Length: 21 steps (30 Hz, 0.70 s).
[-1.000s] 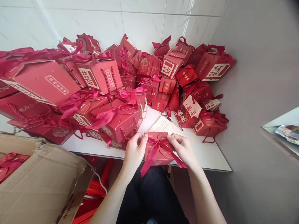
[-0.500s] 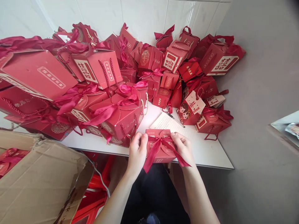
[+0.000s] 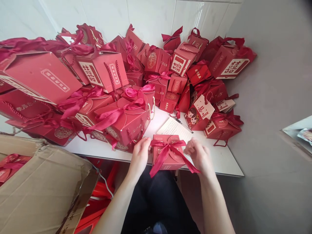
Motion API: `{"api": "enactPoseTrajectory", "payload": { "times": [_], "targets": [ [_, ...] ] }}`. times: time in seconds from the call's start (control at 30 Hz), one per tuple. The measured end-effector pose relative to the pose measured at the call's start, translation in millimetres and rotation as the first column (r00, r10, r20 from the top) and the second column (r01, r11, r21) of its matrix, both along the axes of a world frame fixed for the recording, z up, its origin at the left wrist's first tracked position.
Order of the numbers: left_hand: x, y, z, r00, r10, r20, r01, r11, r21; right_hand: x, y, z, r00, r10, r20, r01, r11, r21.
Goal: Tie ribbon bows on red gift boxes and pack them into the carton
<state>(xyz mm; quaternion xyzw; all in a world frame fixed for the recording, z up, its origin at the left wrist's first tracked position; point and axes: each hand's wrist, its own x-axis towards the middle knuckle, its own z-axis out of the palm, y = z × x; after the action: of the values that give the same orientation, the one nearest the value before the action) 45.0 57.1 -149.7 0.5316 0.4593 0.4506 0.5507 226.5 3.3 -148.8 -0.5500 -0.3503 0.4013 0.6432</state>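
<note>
A small red gift box sits at the front edge of the white table, with a dark pink ribbon tied in a bow across its top. The ribbon's two tails hang over the front. At the box's left side my left hand is closed, its thumb and fingers pinched by the tip of the bow's left loop. My right hand is closed near the right loop and slightly blurred; whether it holds any ribbon is hidden.
Many red gift boxes are piled along the table. An open notebook with a pen lies behind the box. A cardboard box stands at the lower left, a grey wall at the right.
Both hands have moved outward from the bow, my left hand to the left and my right hand to the right. The bow's loops now stretch wider across the box.
</note>
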Motion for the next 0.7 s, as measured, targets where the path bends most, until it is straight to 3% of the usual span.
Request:
{"api": "enactPoseTrajectory", "payload": {
  "times": [0.1, 0.13, 0.2, 0.27, 0.33, 0.4, 0.47, 0.57, 0.7],
  "targets": [
    [-4, 2, 2.9, 0.999, -0.023, -0.026, 0.023, 1.000, 0.005, -2, -22, 19.9, 0.899, -0.252, 0.358, 0.193, 0.962, 0.192],
    [-4, 2, 4.6, 0.998, -0.023, -0.055, 0.025, 0.999, 0.038, -7, -29, 27.1, 0.831, -0.272, 0.486, 0.151, 0.950, 0.274],
    [-3, 3, 8.1, 0.993, -0.020, -0.113, 0.032, 0.994, 0.105, -20, -39, 38.0, 0.667, -0.230, 0.709, -0.105, 0.912, 0.396],
    [-2, 5, 10.1, 0.990, -0.017, -0.137, 0.036, 0.990, 0.138, -34, -42, 40.7, 0.464, -0.162, 0.871, -0.355, 0.867, 0.351],
    [-2, 7, 10.8, 0.989, 0.016, -0.148, 0.007, 0.987, 0.158, -44, -39, 35.4, 0.275, -0.120, 0.954, -0.445, 0.864, 0.237],
    [-3, 7, 12.0, 0.986, 0.062, -0.158, -0.028, 0.978, 0.207, -50, -34, 26.3, 0.164, -0.129, 0.978, -0.433, 0.882, 0.188],
    [-4, 6, 16.0, 0.978, 0.076, -0.195, -0.013, 0.952, 0.306, -51, -31, 17.9, 0.149, -0.182, 0.972, -0.412, 0.882, 0.228],
    [-3, 2, 26.9, 0.948, 0.020, -0.317, 0.136, 0.877, 0.462, -50, -30, 11.3, 0.224, -0.265, 0.938, -0.409, 0.848, 0.337],
    [1, -2, 41.2, 0.866, -0.100, -0.490, 0.345, 0.829, 0.441, -50, -31, 9.6, 0.295, -0.320, 0.900, -0.396, 0.817, 0.420]
  ]
}}
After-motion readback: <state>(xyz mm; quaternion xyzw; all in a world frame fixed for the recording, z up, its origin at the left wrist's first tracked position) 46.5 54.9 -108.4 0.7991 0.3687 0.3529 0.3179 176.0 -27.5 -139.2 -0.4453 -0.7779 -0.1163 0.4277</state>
